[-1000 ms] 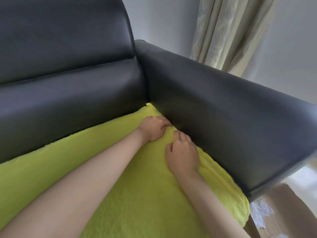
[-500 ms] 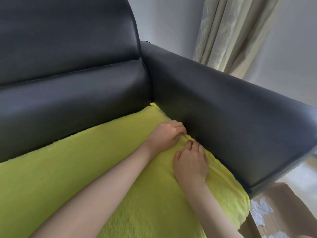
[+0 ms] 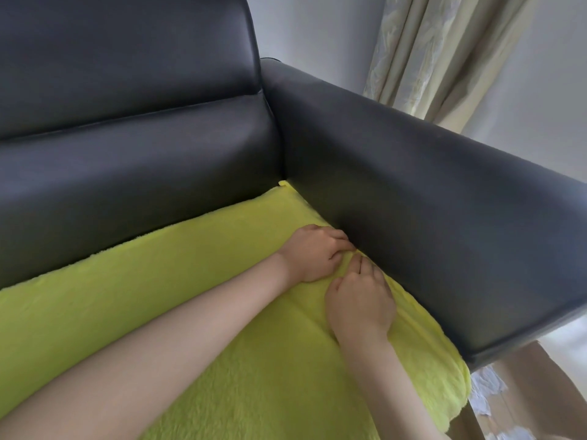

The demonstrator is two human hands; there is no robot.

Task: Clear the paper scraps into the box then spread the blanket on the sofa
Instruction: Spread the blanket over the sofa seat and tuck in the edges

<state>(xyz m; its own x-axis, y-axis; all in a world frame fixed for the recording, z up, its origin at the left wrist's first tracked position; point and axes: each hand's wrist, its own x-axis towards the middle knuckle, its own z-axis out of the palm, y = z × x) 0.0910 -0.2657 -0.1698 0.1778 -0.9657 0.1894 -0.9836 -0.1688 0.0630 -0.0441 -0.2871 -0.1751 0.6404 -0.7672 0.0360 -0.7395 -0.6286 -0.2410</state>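
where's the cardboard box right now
In the head view, the cardboard box sits at the bottom right, on the floor just past the sofa's armrest, with paper scraps inside.

two bare forearms, left hand (image 3: 313,254) and right hand (image 3: 360,304), short plain nails.

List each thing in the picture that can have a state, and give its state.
blanket: spread flat over the sofa seat
left hand: fingers curled, pressing the blanket edge beside the armrest
right hand: fingers curled, on the blanket edge
box: open, on the floor
paper scraps: lying inside the box
curtain: hanging in folds
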